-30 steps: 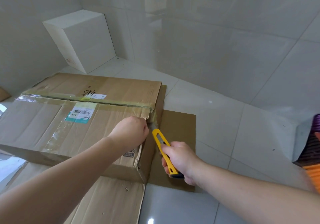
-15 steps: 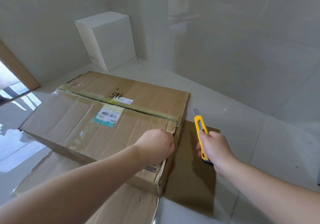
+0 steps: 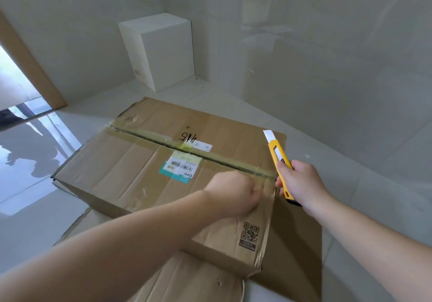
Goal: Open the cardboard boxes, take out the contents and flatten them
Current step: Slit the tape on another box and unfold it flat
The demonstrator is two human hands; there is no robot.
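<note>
Cardboard box (image 3: 140, 175) sat mid-floor, bare tile right; left hand (image 3: 233, 194) pinched its near-right flap edge, right hand (image 3: 301, 184) gripped yellow cutter (image 3: 279, 161).

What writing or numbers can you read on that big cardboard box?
"415", handwritten upside down in black marker on the cardboard box.
White label: print too small to read.
Barcode label: digits and characters too blurred.
QR code on the side: caption below unreadable.
</note>
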